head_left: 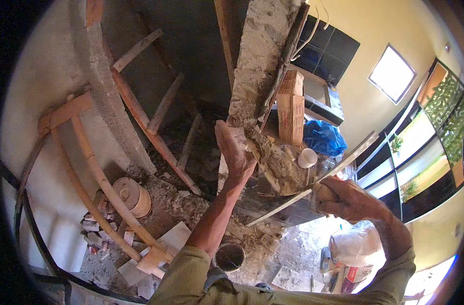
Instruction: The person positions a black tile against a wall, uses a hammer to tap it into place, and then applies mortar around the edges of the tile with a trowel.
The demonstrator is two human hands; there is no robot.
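Observation:
My left hand [235,155] reaches up to the lower end of a rough, mortar-covered column [260,56]. Its fingers are stretched out and lie along the mortar at that edge. My right hand [346,199] is closed round the handle of a trowel [280,170]. Wet grey-brown mortar coats the trowel's blade, which points up and left so that its tip comes close to my left hand. A long pale straight strip [280,207] runs slantwise behind the trowel, passing close to my right hand; whether they touch I cannot tell.
A wooden ladder [135,104] leans at the left, with a curved-looking pole ladder [97,173] nearer. A bucket [132,197] and rubble stand on the floor. Beyond the column are a cardboard box [291,109], blue plastic sheet [323,138] and white cup [307,158]. Below me is a dark pail [229,257].

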